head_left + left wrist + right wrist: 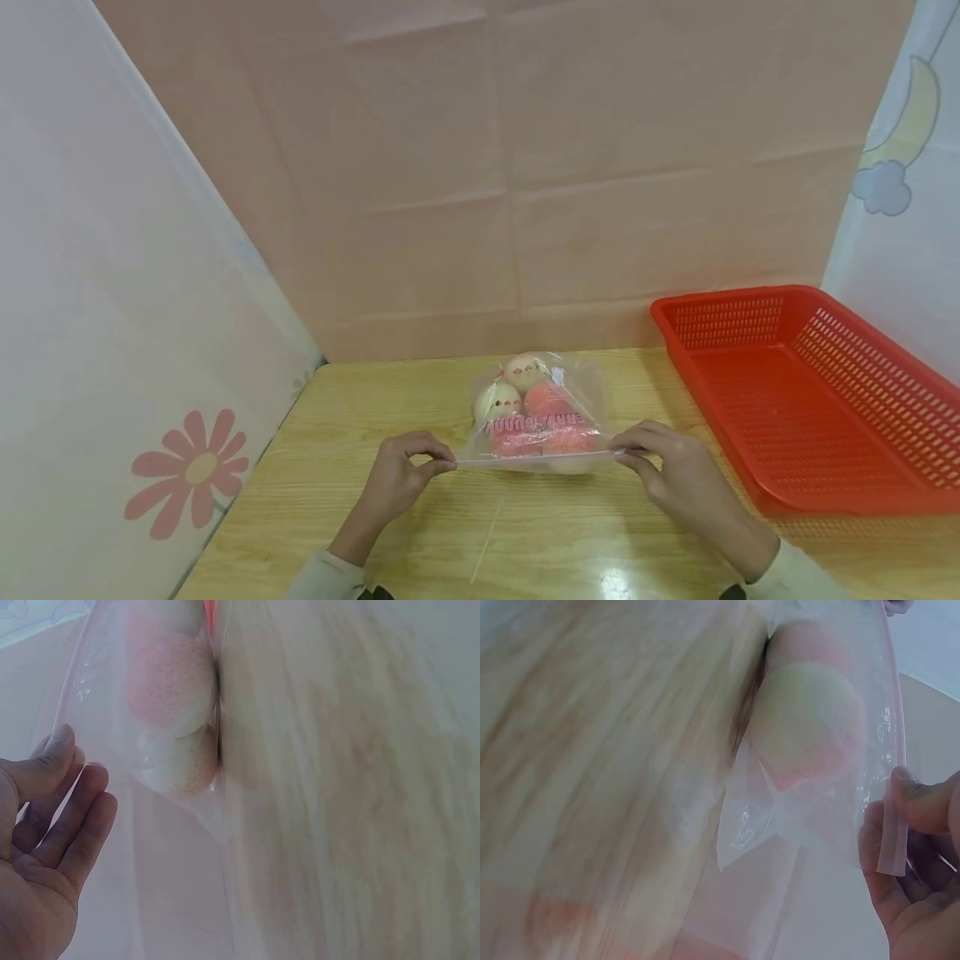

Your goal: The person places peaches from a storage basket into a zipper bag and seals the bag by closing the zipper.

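A clear zip bag (592, 392) with pink printing lies on the table, its zip edge towards me and lifted a little. Inside are several round peach-like fruits (551, 402), pale and pink. My left hand (401, 475) pinches the left end of the zip edge between thumb and forefinger. At the opposite end, my right hand (675, 471) pinches the edge the same way. The right wrist view shows the pinkish zip strip (894, 817) between thumb and fingers. In the left wrist view the bag's corner (67, 712) meets the thumb tip.
A red perforated plastic basket (720, 417) stands on the right of the wooden table (300, 517). A thin pale strip (487, 540) lies on the table in front of the bag. Hanging cloths enclose the back and both sides, including a pinkish one (487, 208) behind.
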### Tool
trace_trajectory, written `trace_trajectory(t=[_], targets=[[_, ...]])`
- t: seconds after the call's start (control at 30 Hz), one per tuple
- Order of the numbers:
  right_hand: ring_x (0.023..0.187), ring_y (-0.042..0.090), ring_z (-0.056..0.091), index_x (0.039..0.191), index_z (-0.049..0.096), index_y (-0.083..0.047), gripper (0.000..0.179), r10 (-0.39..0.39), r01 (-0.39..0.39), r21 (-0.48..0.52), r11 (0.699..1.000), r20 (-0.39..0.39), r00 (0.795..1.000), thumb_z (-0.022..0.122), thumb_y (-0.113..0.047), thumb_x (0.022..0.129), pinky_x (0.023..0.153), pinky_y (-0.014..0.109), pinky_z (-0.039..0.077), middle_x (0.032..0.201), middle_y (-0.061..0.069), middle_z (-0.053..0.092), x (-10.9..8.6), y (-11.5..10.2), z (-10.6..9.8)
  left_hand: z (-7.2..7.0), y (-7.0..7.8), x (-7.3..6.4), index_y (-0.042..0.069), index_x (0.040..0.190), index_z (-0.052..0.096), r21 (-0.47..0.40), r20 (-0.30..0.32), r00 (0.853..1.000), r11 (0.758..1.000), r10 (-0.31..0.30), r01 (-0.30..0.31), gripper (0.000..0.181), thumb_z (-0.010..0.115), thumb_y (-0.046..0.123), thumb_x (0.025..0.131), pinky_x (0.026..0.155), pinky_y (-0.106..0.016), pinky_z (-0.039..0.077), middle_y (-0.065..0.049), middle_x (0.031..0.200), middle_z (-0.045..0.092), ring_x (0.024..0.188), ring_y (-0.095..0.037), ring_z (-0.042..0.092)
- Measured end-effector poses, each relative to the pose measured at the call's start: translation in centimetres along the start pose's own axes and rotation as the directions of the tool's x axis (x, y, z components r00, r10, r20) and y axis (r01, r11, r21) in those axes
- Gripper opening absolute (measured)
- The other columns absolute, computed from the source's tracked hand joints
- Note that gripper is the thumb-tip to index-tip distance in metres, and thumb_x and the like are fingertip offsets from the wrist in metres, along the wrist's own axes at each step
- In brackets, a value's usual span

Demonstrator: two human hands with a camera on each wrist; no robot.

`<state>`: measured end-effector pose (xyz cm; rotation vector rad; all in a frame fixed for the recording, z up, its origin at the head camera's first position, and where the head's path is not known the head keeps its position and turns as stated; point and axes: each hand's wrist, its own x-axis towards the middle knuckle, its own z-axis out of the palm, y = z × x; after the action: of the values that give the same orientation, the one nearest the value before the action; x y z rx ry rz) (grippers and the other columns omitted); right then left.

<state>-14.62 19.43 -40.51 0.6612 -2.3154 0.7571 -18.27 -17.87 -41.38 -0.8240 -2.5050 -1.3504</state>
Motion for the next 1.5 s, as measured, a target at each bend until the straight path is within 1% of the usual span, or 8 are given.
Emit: trace_trajectory(t=[0.2,0.43,0.67,0.77,1.07,1.27,1.37,1.5], targets=[[0.076,-0.002,0.063,0.087,0.072,-0.023,0.030,0.029,-0.029,0.013,0.999,0.005,1.000,0.084,0.000,0.071,0.071,0.005,0.049,0.083,-0.020,0.066,-0.2,0.4,-0.1,0.1,-0.1,0.0,0.017,0.084,0.077,0.015,-0.011,1.000,1.000,-0.002,0.002,0.008,0.078,0.010,0.081,0.078,-0.027,0.060,0.004,0.083,0.074,0.079,-0.007,0.068],[0.076,-0.003,0.061,0.087,0.071,-0.026,0.029,0.074,-0.074,-0.032,0.997,0.003,0.997,0.084,-0.004,0.074,0.066,0.022,0.056,0.084,-0.022,0.064,-0.5,0.8,-0.4,0.0,0.0,-0.1,0.017,0.084,0.077,0.018,-0.010,1.000,1.000,-0.010,0.010,0.010,0.078,0.008,0.082,0.078,-0.028,0.060,0.002,0.083,0.075,0.079,-0.009,0.068],[0.076,0.000,0.063,0.086,0.073,-0.023,0.029,0.073,-0.074,-0.039,0.996,-0.016,0.997,0.084,0.000,0.072,0.071,0.007,0.049,0.085,-0.018,0.067,-0.6,1.0,-0.8,0.1,0.2,-0.1,0.011,0.082,0.076,0.010,-0.030,0.999,1.000,-0.028,0.028,0.005,0.078,0.007,0.082,0.076,-0.028,0.060,-0.002,0.083,0.075,0.078,-0.010,0.069],[0.077,0.001,0.064,0.086,0.073,-0.024,0.029,0.084,-0.085,-0.048,0.995,-0.021,0.996,0.084,-0.001,0.072,0.072,0.006,0.048,0.085,-0.018,0.067,-0.6,1.0,-1.0,0.2,0.1,-0.1,0.011,0.081,0.076,0.024,-0.044,0.999,0.999,-0.021,0.022,0.006,0.078,0.006,0.081,0.076,-0.028,0.061,-0.001,0.082,0.075,0.077,-0.009,0.069],[0.075,-0.002,0.059,0.083,0.071,-0.023,0.027,0.108,-0.108,-0.082,0.991,0.004,0.994,0.084,-0.002,0.072,0.063,0.023,0.054,0.084,-0.018,0.064,-0.9,0.8,-1.2,0.5,-0.2,-0.2,0.014,0.082,0.075,0.037,-0.055,0.998,0.999,0.017,-0.015,0.009,0.078,0.005,0.081,0.077,-0.030,0.061,0.000,0.082,0.075,0.077,-0.010,0.070],[0.073,-0.007,0.055,0.082,0.070,-0.024,0.032,-0.003,0.006,-0.037,0.999,0.079,0.997,0.085,0.000,0.066,0.062,0.013,0.051,0.081,-0.019,0.062,-1.6,1.0,-1.8,0.3,-0.5,-0.7,0.015,0.080,0.076,0.044,-0.004,0.994,0.993,0.113,-0.113,0.017,0.080,-0.001,0.075,0.082,-0.026,0.061,0.003,0.083,0.074,0.081,-0.009,0.069],[0.073,-0.008,0.055,0.084,0.069,-0.024,0.036,-0.071,0.071,0.011,0.997,0.126,0.989,0.084,0.002,0.065,0.064,0.005,0.047,0.081,-0.019,0.062,-2.0,1.5,-2.0,0.2,-0.5,-0.8,0.015,0.079,0.076,0.050,0.030,0.984,0.983,0.177,-0.179,0.019,0.082,-0.002,0.073,0.082,-0.026,0.061,0.004,0.085,0.073,0.085,-0.009,0.069],[0.072,-0.005,0.056,0.085,0.068,-0.026,0.040,-0.184,0.184,0.014,0.983,0.151,0.971,0.085,0.002,0.062,0.066,0.002,0.045,0.082,-0.018,0.062,-2.3,2.2,-1.7,0.1,-0.5,-0.9,0.016,0.079,0.075,0.090,0.077,0.974,0.971,0.213,-0.220,0.020,0.083,-0.001,0.071,0.082,-0.026,0.060,0.008,0.083,0.072,0.086,-0.008,0.067]])
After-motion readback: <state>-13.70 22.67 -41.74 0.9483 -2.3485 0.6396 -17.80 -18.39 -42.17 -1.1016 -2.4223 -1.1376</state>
